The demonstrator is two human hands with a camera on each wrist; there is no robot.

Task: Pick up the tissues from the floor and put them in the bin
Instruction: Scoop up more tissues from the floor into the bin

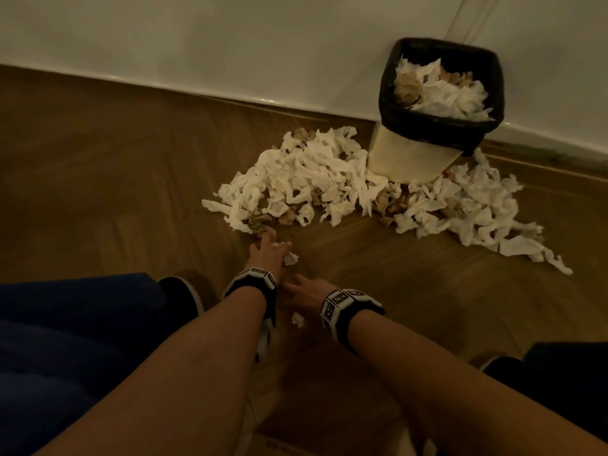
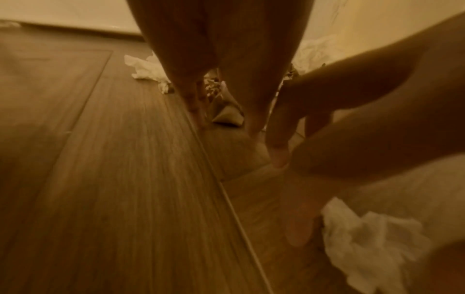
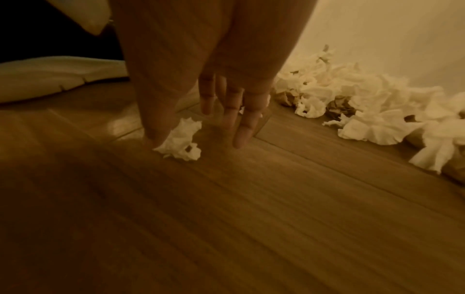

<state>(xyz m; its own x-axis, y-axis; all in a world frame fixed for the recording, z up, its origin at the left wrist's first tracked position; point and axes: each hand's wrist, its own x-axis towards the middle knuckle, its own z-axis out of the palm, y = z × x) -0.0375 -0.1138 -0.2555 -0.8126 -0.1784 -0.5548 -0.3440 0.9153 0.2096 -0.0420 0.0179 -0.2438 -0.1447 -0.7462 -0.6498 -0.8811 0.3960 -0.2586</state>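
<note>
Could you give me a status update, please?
Left hand open at the pile; right hand open, touching a loose tissue. Bin part full, pile mostly on floor. Nothing blocking.

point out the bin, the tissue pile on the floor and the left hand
bin [image 1: 391, 103]: head view, on its black front rim
tissue pile [image 1: 306, 172]: head view, on the white middle of the heap
left hand [image 1: 265, 255]: head view, on the back of the hand

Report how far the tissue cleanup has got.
Done: the bin already holds a heap of tissues, up near its rim. In hand: the left hand reaches the near edge of the pile; a small white tissue shows beside it; the right hand is low over the floor with straight fingers. Left: most of the pile around the bin.
</note>
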